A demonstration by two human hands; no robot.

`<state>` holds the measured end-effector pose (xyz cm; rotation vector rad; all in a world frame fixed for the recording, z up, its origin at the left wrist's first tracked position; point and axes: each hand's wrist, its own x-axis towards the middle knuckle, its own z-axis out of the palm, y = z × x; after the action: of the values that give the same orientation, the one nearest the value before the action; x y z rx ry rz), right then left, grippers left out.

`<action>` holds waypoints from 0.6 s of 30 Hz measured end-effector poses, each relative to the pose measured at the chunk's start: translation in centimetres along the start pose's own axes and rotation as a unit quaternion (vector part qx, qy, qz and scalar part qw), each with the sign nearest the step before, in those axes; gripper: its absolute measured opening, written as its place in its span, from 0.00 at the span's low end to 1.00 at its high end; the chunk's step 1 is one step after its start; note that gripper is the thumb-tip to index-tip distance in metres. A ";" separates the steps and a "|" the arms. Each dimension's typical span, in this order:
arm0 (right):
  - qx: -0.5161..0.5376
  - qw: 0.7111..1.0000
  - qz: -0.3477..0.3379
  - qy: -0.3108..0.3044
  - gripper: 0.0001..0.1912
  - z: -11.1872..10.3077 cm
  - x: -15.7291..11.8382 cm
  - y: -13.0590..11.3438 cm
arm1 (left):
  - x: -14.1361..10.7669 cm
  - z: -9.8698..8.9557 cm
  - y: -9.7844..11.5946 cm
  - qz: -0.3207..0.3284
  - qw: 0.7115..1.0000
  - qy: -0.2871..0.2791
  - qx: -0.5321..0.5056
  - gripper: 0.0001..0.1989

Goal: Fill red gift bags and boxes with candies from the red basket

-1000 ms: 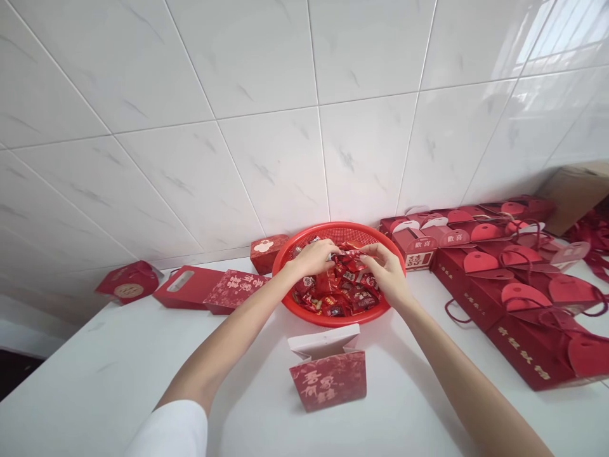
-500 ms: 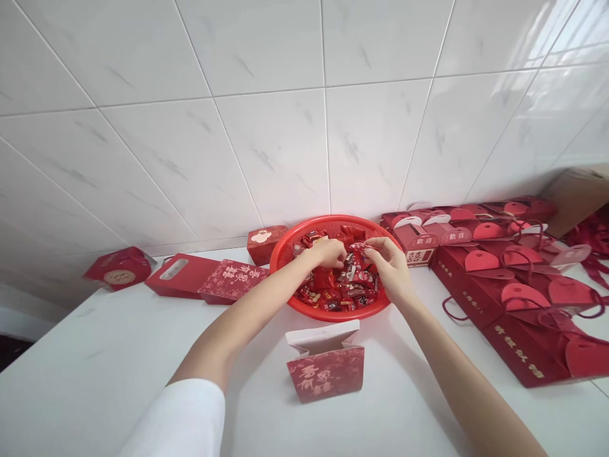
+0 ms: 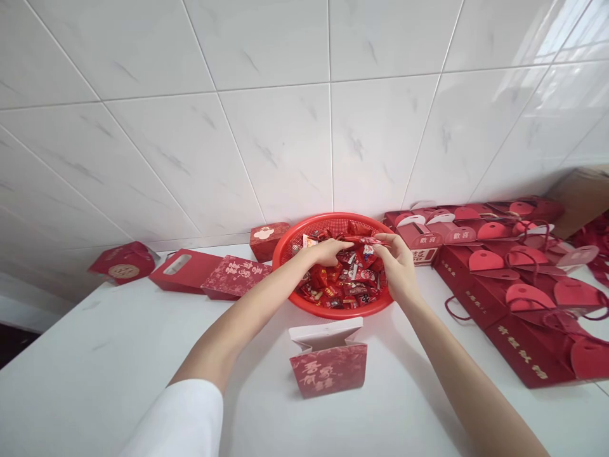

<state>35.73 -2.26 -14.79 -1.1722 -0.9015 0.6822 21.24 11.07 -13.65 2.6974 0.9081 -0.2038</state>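
A red plastic basket [image 3: 281, 254] holds a heap of wrapped candies [image 3: 358, 275], mostly in red wrappers. My left hand [image 3: 328, 252] is over the middle of the heap, fingers curled down and thumb stretched to the right. What its fingers hold, if anything, is hidden. At the basket's right side, my right hand [image 3: 398, 261] pinches a wrapped candy [image 3: 368, 240] between thumb and fingers. In front of the basket a red paper gift box [image 3: 329, 371] with pale lettering stands upright, its top open; neither hand touches it.
Several red handled gift boxes [image 3: 495, 298] crowd the right side of the white table [image 3: 157, 368]. To the left lie a red box with a cut-out handle [image 3: 178, 271], a patterned box [image 3: 236, 277] and a many-sided box [image 3: 124, 263]. A small box [image 3: 268, 241] stands by the tiled wall [image 3: 276, 146].
My left hand has lifted slightly and its thumb now reaches out to the right. My right hand still pinches candy over the basket. The view has shifted a little.
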 end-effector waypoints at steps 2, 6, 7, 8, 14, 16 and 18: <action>-0.002 1.000 -0.004 0.005 0.14 0.0 0.0 0.0 | 0.4 0.4 0.3 0.011 1.000 -0.023 -0.014 0.44; 0.004 1.000 -0.005 0.008 0.14 0.1 0.1 0.0 | 1.2 1.2 0.6 0.031 0.997 -0.044 -0.053 0.52; 0.005 1.000 -0.004 0.007 0.14 0.1 0.0 0.0 | 1.3 1.3 0.6 0.034 0.997 -0.038 -0.064 0.53; 0.005 1.000 -0.002 0.007 0.14 0.1 0.0 -0.1 | 1.5 1.5 0.6 0.036 0.996 -0.031 -0.075 0.53; 0.013 1.000 0.001 0.012 0.14 0.1 -0.1 -0.2 | 2.3 1.8 1.2 0.005 0.995 -0.028 -0.094 0.27; 0.014 1.000 0.000 0.010 0.15 0.2 -0.1 -0.2 | 2.4 1.9 1.5 -0.010 0.997 -0.036 -0.072 0.21; 0.014 1.000 0.000 0.009 0.15 0.2 -0.1 -0.3 | 2.4 2.0 1.6 -0.012 0.997 -0.037 -0.061 0.17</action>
<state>35.50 -2.32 -14.50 -1.1513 -0.8740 0.6801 24.00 10.57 -15.72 2.5504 0.9024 -0.2431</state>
